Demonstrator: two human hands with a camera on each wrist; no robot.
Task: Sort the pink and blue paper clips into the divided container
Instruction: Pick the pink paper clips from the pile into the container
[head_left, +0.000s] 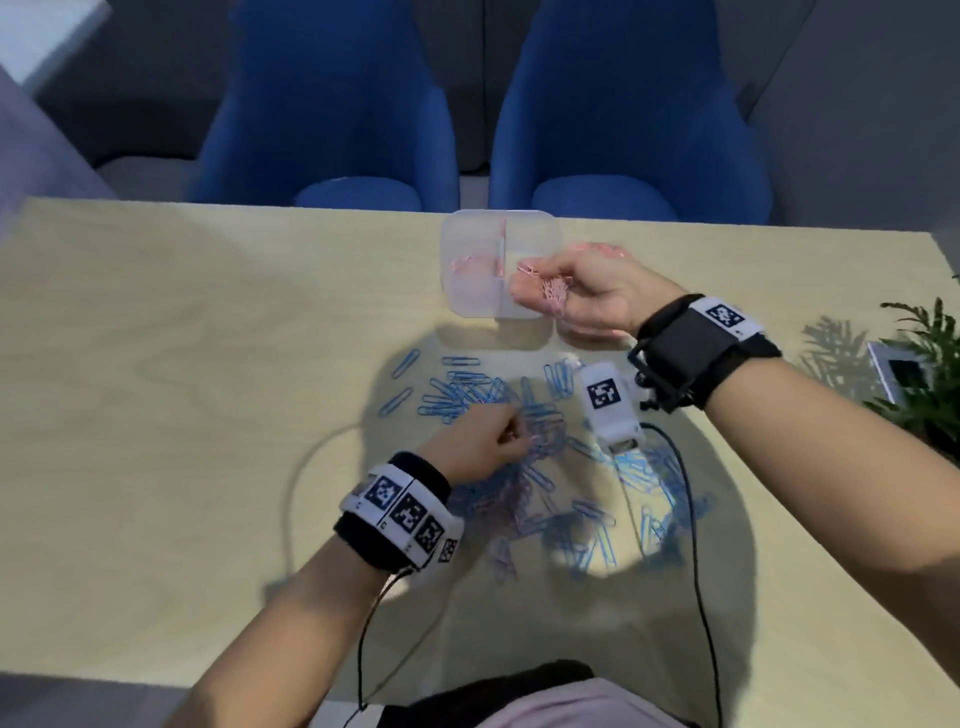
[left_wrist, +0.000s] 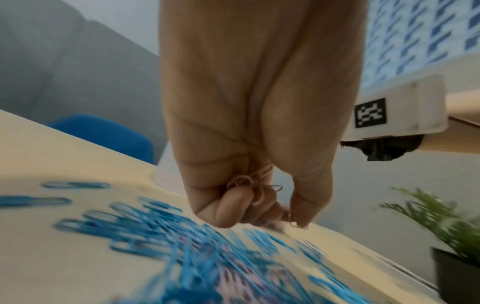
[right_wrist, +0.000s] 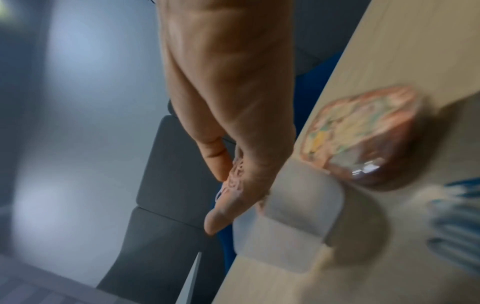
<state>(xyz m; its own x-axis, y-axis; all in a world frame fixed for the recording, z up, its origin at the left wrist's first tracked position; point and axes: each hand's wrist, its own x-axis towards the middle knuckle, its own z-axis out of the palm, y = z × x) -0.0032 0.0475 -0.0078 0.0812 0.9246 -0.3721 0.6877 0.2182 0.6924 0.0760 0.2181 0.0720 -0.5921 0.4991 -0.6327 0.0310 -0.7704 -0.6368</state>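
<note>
- The right hand (head_left: 576, 291) hovers palm-up over the right compartment of the divided container (head_left: 470, 228), its fingers cupped round a bunch of pink paper clips (head_left: 553, 291); cupping presumably gathers many clips for a single trip.
- The left hand (head_left: 480, 441) is down in the pile, fingers curled on a few pink clips (left_wrist: 255, 185), with another pinched at the thumb tip; it seems to be gathering while the other hand delivers.
- The container is clear plastic and stands at the far edge of the table (head_left: 156, 364), a central wall splitting it in two. Some pink clips (head_left: 467, 266) already lie in the left compartment, so I judge the handful belongs there and not under the hand.
- The blue paper clips (head_left: 457, 395) lie scattered between the container and the person, with pink ones mixed into the near part, so sorting looks far from done.
- A patterned lid (right_wrist: 361, 131) lies right of the container; a potted plant (head_left: 919, 374) stands at the right edge.
</note>
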